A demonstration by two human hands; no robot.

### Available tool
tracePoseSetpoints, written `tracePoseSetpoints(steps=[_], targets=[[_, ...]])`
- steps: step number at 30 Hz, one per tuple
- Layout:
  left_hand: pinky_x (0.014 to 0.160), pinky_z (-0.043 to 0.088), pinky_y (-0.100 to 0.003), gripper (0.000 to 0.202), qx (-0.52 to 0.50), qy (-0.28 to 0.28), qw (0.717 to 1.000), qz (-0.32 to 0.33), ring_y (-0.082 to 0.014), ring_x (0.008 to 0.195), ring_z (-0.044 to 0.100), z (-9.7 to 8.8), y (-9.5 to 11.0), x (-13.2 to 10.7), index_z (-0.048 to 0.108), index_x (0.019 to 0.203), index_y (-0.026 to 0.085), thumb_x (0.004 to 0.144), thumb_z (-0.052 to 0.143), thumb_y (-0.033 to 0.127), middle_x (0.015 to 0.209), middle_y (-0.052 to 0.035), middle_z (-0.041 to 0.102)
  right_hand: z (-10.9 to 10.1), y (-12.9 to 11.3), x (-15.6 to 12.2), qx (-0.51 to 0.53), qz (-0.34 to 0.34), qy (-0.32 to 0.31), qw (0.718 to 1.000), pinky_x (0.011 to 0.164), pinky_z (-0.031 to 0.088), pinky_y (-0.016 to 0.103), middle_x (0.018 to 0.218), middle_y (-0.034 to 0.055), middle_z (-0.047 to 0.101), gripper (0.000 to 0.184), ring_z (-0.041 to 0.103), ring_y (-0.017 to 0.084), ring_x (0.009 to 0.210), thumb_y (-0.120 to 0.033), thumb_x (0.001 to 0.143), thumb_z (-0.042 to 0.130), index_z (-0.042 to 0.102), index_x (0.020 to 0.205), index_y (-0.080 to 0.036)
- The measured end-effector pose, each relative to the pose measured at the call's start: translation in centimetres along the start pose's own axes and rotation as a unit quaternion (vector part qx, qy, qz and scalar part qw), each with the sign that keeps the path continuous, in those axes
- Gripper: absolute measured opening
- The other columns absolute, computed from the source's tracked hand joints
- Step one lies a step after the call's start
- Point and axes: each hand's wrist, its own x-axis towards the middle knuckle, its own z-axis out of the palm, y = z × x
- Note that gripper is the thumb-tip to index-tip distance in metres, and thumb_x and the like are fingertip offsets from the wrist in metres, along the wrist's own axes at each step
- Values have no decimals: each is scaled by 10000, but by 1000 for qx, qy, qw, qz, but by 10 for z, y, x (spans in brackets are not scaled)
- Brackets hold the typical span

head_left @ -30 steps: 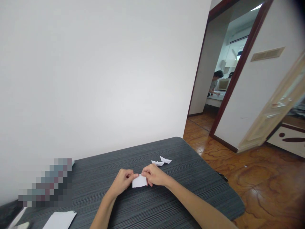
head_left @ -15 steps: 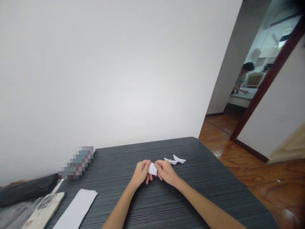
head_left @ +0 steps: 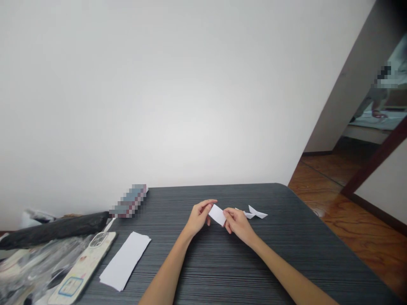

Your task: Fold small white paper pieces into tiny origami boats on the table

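Note:
A small white piece of folded paper (head_left: pixel 217 214) is held tilted between my two hands, above the dark table (head_left: pixel 203 271). My left hand (head_left: pixel 199 217) pinches its left edge with the thumb, the index finger stretched out along the top. My right hand (head_left: pixel 238 223) grips the right edge between thumb and fingers. Just beyond my right hand lie two pointed folded-paper pieces (head_left: pixel 258 212), one partly hidden behind that hand.
At the left lie a stack of white paper strips (head_left: pixel 125 260), a phone in a patterned case (head_left: pixel 84 269) and a long black object (head_left: pixel 54 231) over clear plastic wrapping. A blurred-out box-like thing (head_left: pixel 130 201) sits near the wall. Through the doorway, a person (head_left: pixel 377 99) leans over.
My view has turned left, so everything sits further right. The folded paper has tilted, and my left index finger has stretched out along its top edge.

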Motion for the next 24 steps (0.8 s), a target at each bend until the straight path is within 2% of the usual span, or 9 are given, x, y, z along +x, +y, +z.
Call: tracePoseSetpoints(steps=[2, 5, 10, 16, 24], targets=[[350, 393, -181, 379, -26, -32, 999, -12, -98, 450, 540, 3, -1, 0, 581, 962, 87, 736, 529, 387, 647, -43, 592, -1, 1, 2, 17, 13, -6, 1000, 328, 227, 175, 316, -67, 415, 322, 335, 60, 251, -419, 784, 388, 495, 653, -145], [377, 429, -207, 369, -59, -50, 997, -19, -145, 504, 586, 3, -2, 0, 574, 953, 71, 716, 570, 354, 654, -63, 605, -5, 1, 4, 46, 29, -10, 998, 314, 197, 174, 317, -68, 423, 330, 318, 58, 238, -449, 762, 413, 504, 700, -137], [405, 437, -210, 348, -86, -72, 994, -16, -139, 520, 591, 0, -1, 0, 575, 963, 85, 697, 606, 308, 739, -81, 622, -8, -1, 4, 94, 44, -5, 995, 310, 177, 173, 335, -67, 427, 352, 319, 50, 244, -477, 727, 465, 515, 697, -130], [419, 440, -208, 354, -97, -87, 991, -14, -139, 539, 601, 1, -1, -2, 563, 1006, 98, 703, 604, 276, 820, -97, 620, -9, -1, 3, 162, 58, -17, 985, 297, 147, 165, 465, -19, 533, 352, 325, 26, 261, -469, 719, 499, 528, 726, -119], [433, 445, -213, 351, -109, -107, 988, -10, -155, 558, 612, 1, 1, -3, 553, 1019, 91, 706, 606, 240, 797, -99, 630, -9, -2, 4, 195, 57, -29, 979, 290, 152, 161, 473, -13, 537, 348, 320, 15, 266, -447, 726, 518, 554, 751, -102]])
